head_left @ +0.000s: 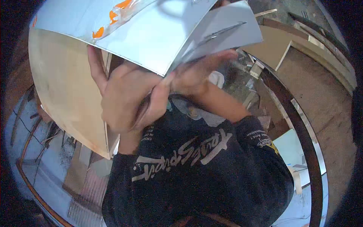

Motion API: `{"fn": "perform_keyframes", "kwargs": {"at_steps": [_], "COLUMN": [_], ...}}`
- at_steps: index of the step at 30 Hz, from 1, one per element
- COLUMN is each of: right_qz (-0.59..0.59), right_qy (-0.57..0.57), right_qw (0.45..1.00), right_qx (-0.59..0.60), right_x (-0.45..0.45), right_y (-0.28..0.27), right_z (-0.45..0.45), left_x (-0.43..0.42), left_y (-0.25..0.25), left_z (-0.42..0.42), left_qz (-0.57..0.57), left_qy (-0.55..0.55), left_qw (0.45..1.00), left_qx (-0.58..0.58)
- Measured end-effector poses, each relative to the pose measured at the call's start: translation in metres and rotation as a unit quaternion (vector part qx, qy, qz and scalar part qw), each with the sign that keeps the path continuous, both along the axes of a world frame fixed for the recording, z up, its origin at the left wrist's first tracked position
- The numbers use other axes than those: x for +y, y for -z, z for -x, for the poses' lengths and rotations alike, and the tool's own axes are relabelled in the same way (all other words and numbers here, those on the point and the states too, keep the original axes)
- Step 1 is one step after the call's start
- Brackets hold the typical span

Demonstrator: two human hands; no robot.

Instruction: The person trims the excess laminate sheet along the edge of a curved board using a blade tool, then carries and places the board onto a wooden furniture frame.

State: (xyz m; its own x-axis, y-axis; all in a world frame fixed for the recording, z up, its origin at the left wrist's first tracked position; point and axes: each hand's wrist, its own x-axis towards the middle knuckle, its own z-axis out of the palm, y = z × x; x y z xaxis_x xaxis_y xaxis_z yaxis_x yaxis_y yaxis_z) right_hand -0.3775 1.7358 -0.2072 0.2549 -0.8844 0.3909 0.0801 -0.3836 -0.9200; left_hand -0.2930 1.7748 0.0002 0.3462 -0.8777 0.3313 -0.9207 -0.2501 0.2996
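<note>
While the left hand (126,96) and right hand (196,75) are seemingly steadying the upper-centre white panel (151,38) from beneath, I can't tell their grip.

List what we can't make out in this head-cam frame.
All head view:
- White panel: far end cut off by the top edge.
- Right hand: some fingers hidden, apparently behind the panel and smaller white piece.
- Dark streak on that piece: blurred; mark or object unclear.
</note>
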Motion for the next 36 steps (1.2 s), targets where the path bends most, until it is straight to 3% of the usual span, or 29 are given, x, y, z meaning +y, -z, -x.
{"fn": "perform_keyframes", "kwargs": {"at_steps": [4, 9, 13, 19, 25, 29, 34, 36], "right_qz": [-0.080, -0.161, -0.186, -0.097, -0.108, -0.143, -0.179, -0.189], "right_qy": [-0.002, -0.009, -0.015, 0.003, 0.020, 0.017, 0.014, 0.011], "right_qw": [0.997, 0.987, 0.979, 0.994, 0.994, 0.989, 0.983, 0.980], "right_qx": [0.008, -0.023, -0.076, -0.057, -0.025, -0.022, -0.041, -0.060], "right_x": [-0.005, -0.021, -0.028, -0.002, -0.010, -0.012, -0.021, -0.029], "right_y": [0.016, 0.004, -0.034, -0.055, -0.012, 0.005, -0.005, -0.019], "right_z": [0.004, 0.015, 0.019, -0.014, -0.003, 0.000, 0.008, 0.014], "left_x": [0.000, 0.006, 0.003, -0.001, 0.005, 0.016, 0.017, 0.014], "left_y": [0.011, 0.016, 0.009, 0.025, 0.027, 0.062, 0.042, 0.039], "left_z": [0.004, 0.004, 0.003, 0.016, 0.012, -0.020, 0.004, 0.010], "left_qz": [0.049, -0.042, 0.008, 0.208, 0.087, 0.156, 0.031, 0.051], "left_qy": [-0.004, -0.009, 0.043, -0.046, -0.028, 0.081, -0.002, 0.003], "left_qw": [0.999, 0.999, 0.999, 0.973, 0.996, 0.977, 0.999, 0.999], "left_qx": [-0.004, -0.017, -0.028, 0.090, -0.014, -0.118, -0.020, -0.014]}}
